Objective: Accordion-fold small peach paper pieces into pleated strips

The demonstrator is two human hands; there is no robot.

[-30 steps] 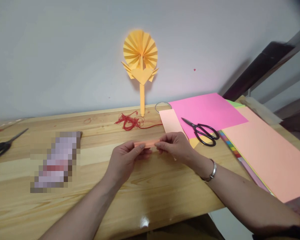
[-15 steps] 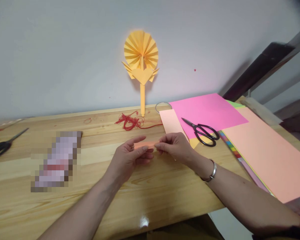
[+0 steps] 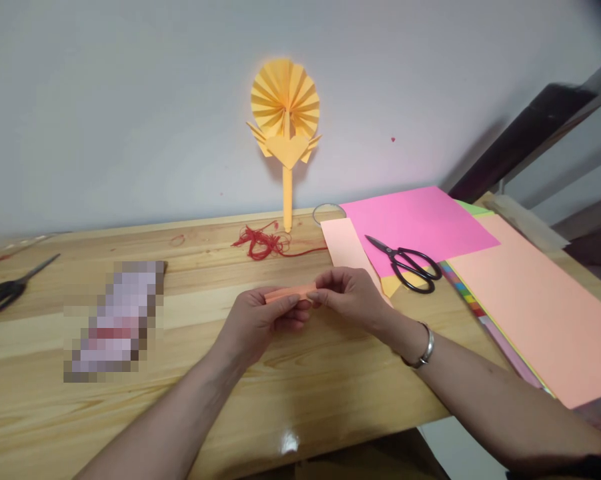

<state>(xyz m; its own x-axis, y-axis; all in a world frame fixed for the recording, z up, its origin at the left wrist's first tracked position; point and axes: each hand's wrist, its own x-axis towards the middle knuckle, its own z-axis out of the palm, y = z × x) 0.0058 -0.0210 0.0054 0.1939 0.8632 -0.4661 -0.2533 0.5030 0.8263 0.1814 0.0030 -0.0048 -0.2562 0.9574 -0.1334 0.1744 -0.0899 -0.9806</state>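
A narrow folded strip of salmon-orange paper (image 3: 290,293) is held level just above the wooden table (image 3: 300,393), between both my hands. My left hand (image 3: 260,323) pinches its left end with the fingers curled under it. My right hand (image 3: 353,297) pinches its right end; a silver bracelet (image 3: 425,347) sits on that wrist. Behind them a yellow pleated paper fan (image 3: 285,113) on a paper stick leans upright against the white wall.
Red thread (image 3: 263,243) lies tangled at the fan's foot. Black scissors (image 3: 405,263) rest on a pink sheet (image 3: 415,223), beside a large salmon sheet (image 3: 535,307) at the right. Another pair of scissors (image 3: 7,287) lies far left, near a blurred-out packet (image 3: 115,320).
My left fingers, stretched out half a second ago, have closed back round the strip's left end. The strip has tipped slightly and both hands have sunk a little toward the table.
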